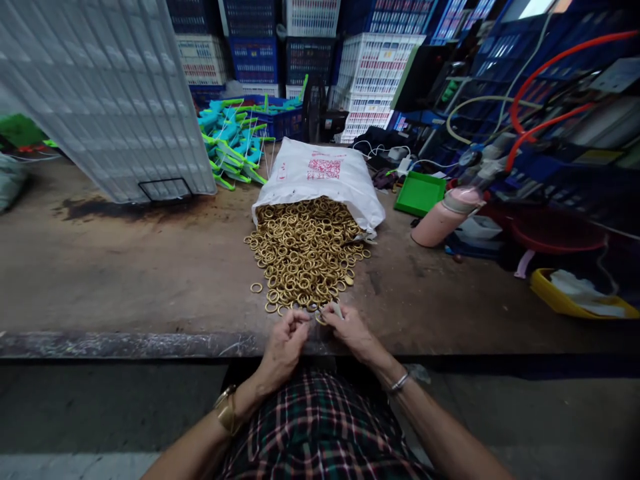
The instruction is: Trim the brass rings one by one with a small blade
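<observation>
A heap of brass-coloured rings (300, 260) spills from the mouth of a white woven sack (295, 177) with red print. At the near edge of the heap, my right hand (353, 330) is closed, its fingertips on a single ring (321, 319). A small pale piece (338, 311) shows between its fingers; I cannot tell what it is. Just left of it, my left hand (286, 343) is closed with the fingers curled together, and whatever they hold is hidden. One loose ring (257, 288) lies apart, left of the heap.
A tall translucent ribbed panel (125, 100) stands at the left. Behind it lie turquoise and green plastic parts (235, 140). On the right are a green tray (420, 193), a pink bottle (440, 220) and a yellow tray (565, 297). Stacked crates (380, 63) line the back.
</observation>
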`<state>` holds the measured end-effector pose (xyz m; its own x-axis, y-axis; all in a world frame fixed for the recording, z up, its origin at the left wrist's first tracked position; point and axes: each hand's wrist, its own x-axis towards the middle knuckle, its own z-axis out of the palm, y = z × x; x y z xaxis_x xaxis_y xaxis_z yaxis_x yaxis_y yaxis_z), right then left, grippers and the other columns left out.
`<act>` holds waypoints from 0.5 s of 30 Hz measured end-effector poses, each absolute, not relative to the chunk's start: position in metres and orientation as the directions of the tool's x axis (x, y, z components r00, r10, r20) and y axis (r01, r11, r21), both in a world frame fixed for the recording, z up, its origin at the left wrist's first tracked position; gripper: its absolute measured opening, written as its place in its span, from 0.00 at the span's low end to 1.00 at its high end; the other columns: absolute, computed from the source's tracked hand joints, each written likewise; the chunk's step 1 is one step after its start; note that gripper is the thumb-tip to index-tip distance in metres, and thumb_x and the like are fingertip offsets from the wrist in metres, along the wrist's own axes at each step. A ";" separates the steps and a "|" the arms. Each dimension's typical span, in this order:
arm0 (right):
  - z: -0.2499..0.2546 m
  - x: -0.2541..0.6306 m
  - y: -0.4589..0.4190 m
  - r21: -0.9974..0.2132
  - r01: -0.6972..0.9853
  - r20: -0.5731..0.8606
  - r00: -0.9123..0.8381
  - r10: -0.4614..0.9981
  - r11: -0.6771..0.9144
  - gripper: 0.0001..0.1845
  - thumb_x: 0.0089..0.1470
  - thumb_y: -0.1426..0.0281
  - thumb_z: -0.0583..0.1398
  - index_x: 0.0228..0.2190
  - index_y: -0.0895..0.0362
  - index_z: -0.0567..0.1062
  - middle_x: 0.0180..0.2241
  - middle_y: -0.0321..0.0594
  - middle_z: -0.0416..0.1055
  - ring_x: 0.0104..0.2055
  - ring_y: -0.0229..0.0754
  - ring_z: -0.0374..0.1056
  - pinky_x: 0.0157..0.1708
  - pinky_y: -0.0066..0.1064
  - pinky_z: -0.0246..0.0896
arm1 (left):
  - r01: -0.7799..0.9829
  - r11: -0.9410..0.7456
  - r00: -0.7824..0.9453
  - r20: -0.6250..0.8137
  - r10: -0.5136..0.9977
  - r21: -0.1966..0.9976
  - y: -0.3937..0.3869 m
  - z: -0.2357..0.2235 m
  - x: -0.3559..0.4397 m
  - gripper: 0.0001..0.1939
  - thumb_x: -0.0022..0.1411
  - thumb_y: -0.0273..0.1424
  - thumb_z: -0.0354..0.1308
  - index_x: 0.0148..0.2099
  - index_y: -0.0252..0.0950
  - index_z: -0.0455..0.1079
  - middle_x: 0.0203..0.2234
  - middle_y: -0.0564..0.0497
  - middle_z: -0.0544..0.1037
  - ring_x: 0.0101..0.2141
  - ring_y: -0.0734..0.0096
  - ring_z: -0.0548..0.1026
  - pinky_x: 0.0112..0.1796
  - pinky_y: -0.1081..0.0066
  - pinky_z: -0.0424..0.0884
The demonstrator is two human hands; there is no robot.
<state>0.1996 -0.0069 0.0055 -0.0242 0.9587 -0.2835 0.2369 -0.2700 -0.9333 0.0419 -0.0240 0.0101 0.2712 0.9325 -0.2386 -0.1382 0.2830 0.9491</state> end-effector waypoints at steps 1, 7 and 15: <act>0.008 0.195 -0.008 -0.930 0.157 -0.346 -0.064 0.936 -0.333 0.09 0.44 0.63 0.55 0.22 0.56 0.63 0.15 0.24 0.51 0.16 0.29 0.45 0.16 0.23 0.41 | -0.087 0.192 0.257 -0.164 0.952 0.978 -0.024 0.010 0.041 0.12 0.55 0.37 0.57 0.39 0.36 0.67 0.19 0.57 0.64 0.19 0.80 0.59 0.21 0.78 0.56; 0.014 0.181 -0.013 -0.848 -0.082 -0.500 -0.203 0.842 -0.524 0.13 0.42 0.61 0.58 0.26 0.56 0.63 0.16 0.23 0.55 0.13 0.25 0.39 0.13 0.22 0.32 | 0.053 0.012 0.328 -0.029 0.944 0.999 -0.023 0.011 0.039 0.10 0.58 0.34 0.53 0.36 0.35 0.72 0.29 0.48 0.74 0.31 0.71 0.69 0.35 0.73 0.64; 0.005 0.179 -0.011 -0.939 0.259 -0.257 -0.090 0.962 -0.226 0.16 0.48 0.60 0.54 0.17 0.57 0.63 0.16 0.29 0.56 0.19 0.30 0.50 0.19 0.23 0.46 | -0.003 0.277 0.244 -0.268 0.932 0.961 -0.018 0.013 0.039 0.14 0.54 0.40 0.55 0.31 0.33 0.67 0.18 0.56 0.66 0.19 0.79 0.60 0.22 0.78 0.55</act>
